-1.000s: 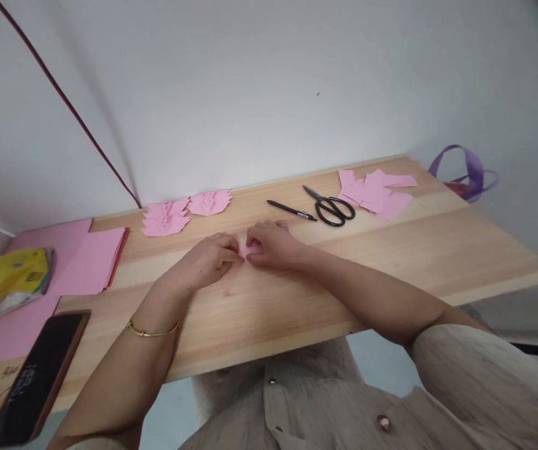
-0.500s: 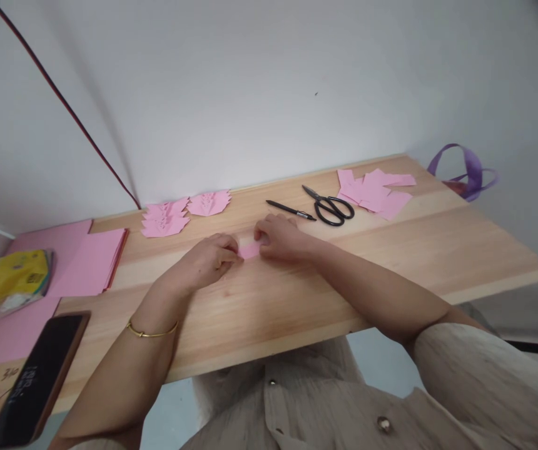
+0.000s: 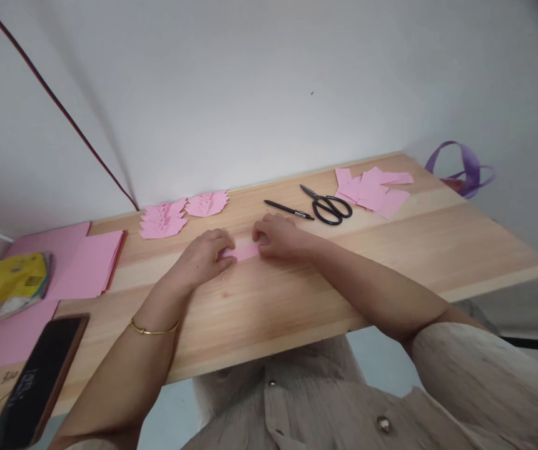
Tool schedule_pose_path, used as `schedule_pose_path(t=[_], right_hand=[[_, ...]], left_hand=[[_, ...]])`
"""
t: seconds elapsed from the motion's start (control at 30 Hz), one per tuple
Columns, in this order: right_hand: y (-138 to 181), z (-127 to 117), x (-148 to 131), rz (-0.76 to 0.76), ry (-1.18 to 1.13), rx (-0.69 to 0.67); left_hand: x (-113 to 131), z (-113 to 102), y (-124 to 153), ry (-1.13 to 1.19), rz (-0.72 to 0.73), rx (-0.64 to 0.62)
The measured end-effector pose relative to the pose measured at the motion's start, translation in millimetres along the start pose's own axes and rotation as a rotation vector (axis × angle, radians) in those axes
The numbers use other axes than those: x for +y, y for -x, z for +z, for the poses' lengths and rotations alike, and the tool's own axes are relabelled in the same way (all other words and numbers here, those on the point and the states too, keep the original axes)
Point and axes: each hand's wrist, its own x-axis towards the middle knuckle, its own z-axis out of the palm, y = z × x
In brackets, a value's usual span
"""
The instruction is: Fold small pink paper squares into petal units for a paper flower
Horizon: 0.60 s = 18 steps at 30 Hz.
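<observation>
One pink strip (image 3: 247,251) lies on the bench (image 3: 269,306) beneath the left hand (image 3: 207,255), thumb and fingers parted, and the curled right hand (image 3: 279,237), grip unclear.

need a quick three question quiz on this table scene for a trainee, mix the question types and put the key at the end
1. In the picture, where does the pen lie?
a) left of the scissors
b) right of the scissors
c) on top of the scissors
2. True or false: the right hand holds the scissors.
3. Fill in: the strip between the left hand and the right hand is ____ in colour.

Key:
1. a
2. False; it is at the strip, and the scissors lie on the table.
3. pink
</observation>
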Motion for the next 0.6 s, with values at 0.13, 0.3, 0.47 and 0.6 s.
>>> schedule_pose_path(t=[0.13, 0.3, 0.47, 0.6], right_hand=[[0.8, -1.3, -2.0, 0.005, -0.013, 0.013], [1.2, -0.8, -3.2, 0.015, -0.046, 0.037], [1.7, 1.6, -3.6, -0.058, -0.110, 0.050], [2.6, 1.3, -6.1, -0.177, -0.174, 0.035]], left_hand=[[-0.4, 1.3, -0.7, -0.006, -0.085, -0.022], [0.7, 1.2, -2.2, 0.050, -0.147, -0.010], [-0.4, 5.4, -1.3, 0.134, -0.248, -0.009], [-1.8, 7.6, 0.9, 0.165, -0.295, 0.000]])
